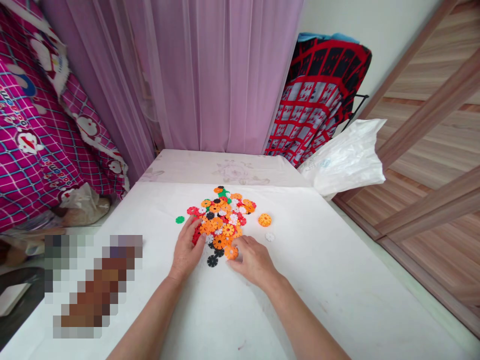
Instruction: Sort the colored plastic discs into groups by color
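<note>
Resting our left hand [187, 250], loosely spread, against multicoloured, notched plastic discs [216, 223] heaped between the side edges of the white-covered table [318, 280], we pinch one orange, flower-shaped disc [229, 254] in our right hand [255, 259].

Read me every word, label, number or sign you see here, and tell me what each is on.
"Doraemon", apparently: on the pink checked blanket, printed more than once, warped and blurred.
White plastic bag: faint bluish print, too blurred to read.
Notched plastic discs: no lettering I can make out.
</note>
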A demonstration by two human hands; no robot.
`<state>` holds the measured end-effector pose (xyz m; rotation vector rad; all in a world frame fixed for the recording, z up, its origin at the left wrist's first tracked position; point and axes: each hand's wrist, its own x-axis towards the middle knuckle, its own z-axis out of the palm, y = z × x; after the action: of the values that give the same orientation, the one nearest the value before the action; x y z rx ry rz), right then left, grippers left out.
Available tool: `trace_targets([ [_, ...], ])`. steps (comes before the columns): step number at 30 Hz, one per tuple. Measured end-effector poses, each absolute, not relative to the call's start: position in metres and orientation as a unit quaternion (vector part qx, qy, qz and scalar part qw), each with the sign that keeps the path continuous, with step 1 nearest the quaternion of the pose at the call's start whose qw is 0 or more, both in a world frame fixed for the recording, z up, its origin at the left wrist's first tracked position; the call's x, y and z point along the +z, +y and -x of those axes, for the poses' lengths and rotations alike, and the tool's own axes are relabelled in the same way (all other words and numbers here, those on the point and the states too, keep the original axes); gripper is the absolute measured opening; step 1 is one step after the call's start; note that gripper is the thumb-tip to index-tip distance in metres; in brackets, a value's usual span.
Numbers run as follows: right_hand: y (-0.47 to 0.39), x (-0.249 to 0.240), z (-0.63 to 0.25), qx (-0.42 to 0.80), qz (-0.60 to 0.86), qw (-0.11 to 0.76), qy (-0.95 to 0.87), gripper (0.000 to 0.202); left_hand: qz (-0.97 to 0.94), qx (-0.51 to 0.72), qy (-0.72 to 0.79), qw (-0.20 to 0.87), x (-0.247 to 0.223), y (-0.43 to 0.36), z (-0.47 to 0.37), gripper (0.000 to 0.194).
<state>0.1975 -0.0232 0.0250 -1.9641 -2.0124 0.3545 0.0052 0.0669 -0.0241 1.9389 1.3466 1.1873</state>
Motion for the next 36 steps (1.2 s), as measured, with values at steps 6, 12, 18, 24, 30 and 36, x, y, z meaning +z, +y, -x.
trace_targets([
  [6,-0.021,0.023,-0.197,0.126,0.698,0.149,-0.689,0.031,-0.712,0.435,0.494,0.244,-0.026,0.067,-0.005,0.044],
  [12,-0.011,0.032,-0.256,0.101,0.752,0.234,-0.608,0.030,-0.710,0.434,0.499,0.243,-0.029,0.068,-0.004,0.043],
  [18,0.015,0.035,-0.308,0.041,0.802,0.221,-0.553,0.028,-0.713,0.427,0.499,0.248,-0.027,0.068,-0.002,0.043],
  [24,0.024,0.033,-0.311,0.036,0.809,0.191,-0.555,0.031,-0.722,0.414,0.497,0.245,-0.025,0.067,-0.001,0.044],
  [30,0.017,0.033,-0.304,-0.013,0.770,0.231,-0.595,0.011,-0.744,0.404,0.493,0.204,-0.023,0.067,0.000,0.045],
  [36,0.008,0.024,-0.261,0.016,0.677,0.267,-0.686,0.016,-0.880,0.218,0.411,0.099,-0.012,0.061,-0.006,0.046],
])
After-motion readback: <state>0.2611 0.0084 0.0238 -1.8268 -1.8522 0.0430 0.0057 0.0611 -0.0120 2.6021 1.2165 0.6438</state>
